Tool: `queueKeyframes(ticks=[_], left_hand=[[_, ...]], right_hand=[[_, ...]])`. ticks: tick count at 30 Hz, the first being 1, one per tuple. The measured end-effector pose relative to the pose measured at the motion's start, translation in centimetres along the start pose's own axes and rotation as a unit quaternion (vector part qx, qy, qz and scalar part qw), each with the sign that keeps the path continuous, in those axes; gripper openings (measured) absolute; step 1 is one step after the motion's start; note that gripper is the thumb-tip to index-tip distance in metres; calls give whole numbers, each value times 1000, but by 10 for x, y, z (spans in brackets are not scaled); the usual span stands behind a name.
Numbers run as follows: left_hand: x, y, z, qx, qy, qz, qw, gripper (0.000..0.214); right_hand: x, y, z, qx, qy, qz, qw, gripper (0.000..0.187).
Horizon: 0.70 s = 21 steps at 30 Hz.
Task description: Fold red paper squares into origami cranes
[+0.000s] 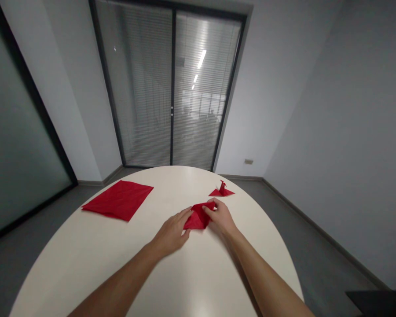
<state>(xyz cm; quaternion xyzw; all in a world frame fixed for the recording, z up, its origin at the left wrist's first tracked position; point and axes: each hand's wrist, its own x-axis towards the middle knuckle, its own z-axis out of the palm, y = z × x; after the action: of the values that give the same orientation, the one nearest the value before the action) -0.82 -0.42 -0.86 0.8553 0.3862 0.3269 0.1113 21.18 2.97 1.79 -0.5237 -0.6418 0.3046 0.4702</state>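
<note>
A partly folded piece of red paper [198,219] lies between my two hands over the middle of the table. My left hand [172,231] grips its left side, fingers along the upper edge and thumb by the lower left corner. At the upper right edge, my right hand [220,216] pinches a raised flap between thumb and fingers. Just beyond that hand stands a finished red paper crane [222,189] with its wings spread. Some of the folds are covered by my fingers.
Red paper sheets [119,200] lie in a flat stack at the table's left. The round white table [191,277] has a curved edge. Behind it are a glass partition with blinds [148,88] and white walls. A dark object [378,301] shows at the lower right.
</note>
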Motion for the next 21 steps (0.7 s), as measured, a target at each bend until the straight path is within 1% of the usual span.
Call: queueKeyframes(ticks=[4, 7, 10, 12, 14, 18, 21], left_hand=[[1, 4, -2, 29, -9, -5, 1000, 51], [2, 8, -6, 43, -23, -3, 999, 51], [3, 11, -9, 51, -29, -7, 998, 50], [3, 11, -10, 62, -33, -14, 997, 45], [4, 11, -10, 71, -38, -20, 997, 39], [6, 10, -12, 78, -41, -31, 996, 32], [8, 11, -13, 81, -53, -35, 995, 26]], right_hand=[[0, 0, -1, -9, 8, -10, 1000, 14], [1, 3, -2, -8, 16, -8, 1000, 14], [2, 5, -2, 22, 19, 33, 999, 17], [2, 7, -2, 54, 16, 74, 996, 20], [3, 9, -3, 83, 13, 97, 992, 23], [7, 15, -5, 100, 21, 89, 991, 27], [8, 15, -8, 62, 30, 69, 995, 25]])
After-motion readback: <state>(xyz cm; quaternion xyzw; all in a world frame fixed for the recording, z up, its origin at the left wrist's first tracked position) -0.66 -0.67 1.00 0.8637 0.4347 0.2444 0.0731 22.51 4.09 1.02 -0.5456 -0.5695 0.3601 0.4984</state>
